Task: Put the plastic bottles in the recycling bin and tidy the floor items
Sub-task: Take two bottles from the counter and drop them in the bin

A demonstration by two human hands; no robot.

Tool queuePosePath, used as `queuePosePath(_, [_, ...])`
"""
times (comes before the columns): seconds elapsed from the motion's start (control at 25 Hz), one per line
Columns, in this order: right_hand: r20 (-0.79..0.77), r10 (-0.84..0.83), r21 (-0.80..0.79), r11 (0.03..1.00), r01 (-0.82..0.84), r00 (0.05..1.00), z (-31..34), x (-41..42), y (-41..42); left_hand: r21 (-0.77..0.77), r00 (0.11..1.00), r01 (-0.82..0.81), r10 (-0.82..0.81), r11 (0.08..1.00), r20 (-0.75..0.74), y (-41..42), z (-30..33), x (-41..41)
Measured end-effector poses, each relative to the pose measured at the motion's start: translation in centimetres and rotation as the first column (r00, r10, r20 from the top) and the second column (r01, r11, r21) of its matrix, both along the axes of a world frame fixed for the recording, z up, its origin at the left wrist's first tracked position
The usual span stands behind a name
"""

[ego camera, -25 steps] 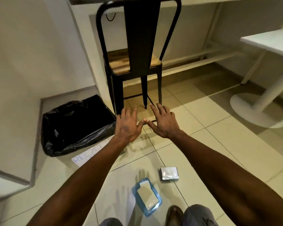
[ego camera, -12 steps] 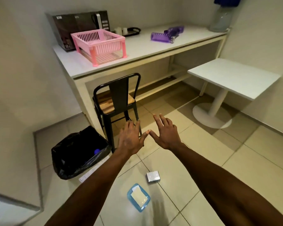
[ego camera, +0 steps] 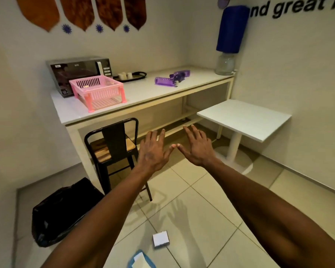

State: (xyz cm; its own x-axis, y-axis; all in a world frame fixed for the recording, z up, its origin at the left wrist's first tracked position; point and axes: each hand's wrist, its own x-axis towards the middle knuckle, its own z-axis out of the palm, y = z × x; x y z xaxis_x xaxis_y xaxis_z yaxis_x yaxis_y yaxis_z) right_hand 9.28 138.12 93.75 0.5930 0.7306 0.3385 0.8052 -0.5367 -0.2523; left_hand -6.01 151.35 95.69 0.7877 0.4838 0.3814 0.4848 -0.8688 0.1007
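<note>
My left hand (ego camera: 154,151) and my right hand (ego camera: 197,147) are stretched out in front of me, palms down, fingers spread, thumbs nearly touching; both hold nothing. A bin lined with a black bag (ego camera: 62,211) stands on the floor at the lower left, partly behind my left arm. A small white box (ego camera: 160,238) lies on the tiles between my arms. A blue-rimmed flat packet (ego camera: 140,261) lies at the bottom edge. Purple plastic bottles (ego camera: 171,79) lie on the counter at the back. No bottle shows on the floor.
A black metal chair (ego camera: 112,144) with a wooden seat stands before the long white counter (ego camera: 143,93), which bears a pink basket (ego camera: 98,91), a microwave (ego camera: 79,72) and a tray of cups (ego camera: 131,76). A small white pedestal table (ego camera: 244,118) stands right. A water dispenser (ego camera: 229,39) sits at the counter's far end.
My view has risen from the floor to the counter and wall. Both hands stayed outstretched and open in front of me, and the floor items slid to the bottom of the view.
</note>
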Motion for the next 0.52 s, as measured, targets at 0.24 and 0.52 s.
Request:
queuePosePath(0.24, [0.008,-0.041,0.038,0.998,0.04,0.999,2.8,6.3,-5.0,0.037,1.0,-0.004,0.004,0.999,-0.019,-3.2,1.5,5.7])
queuePosePath(0.52, [0.049,-0.036,0.083,0.996,0.032,0.998,5.6,15.3,-3.4,0.103,0.997,0.042,-0.049,0.994,0.067,-0.6,5.6,14.7])
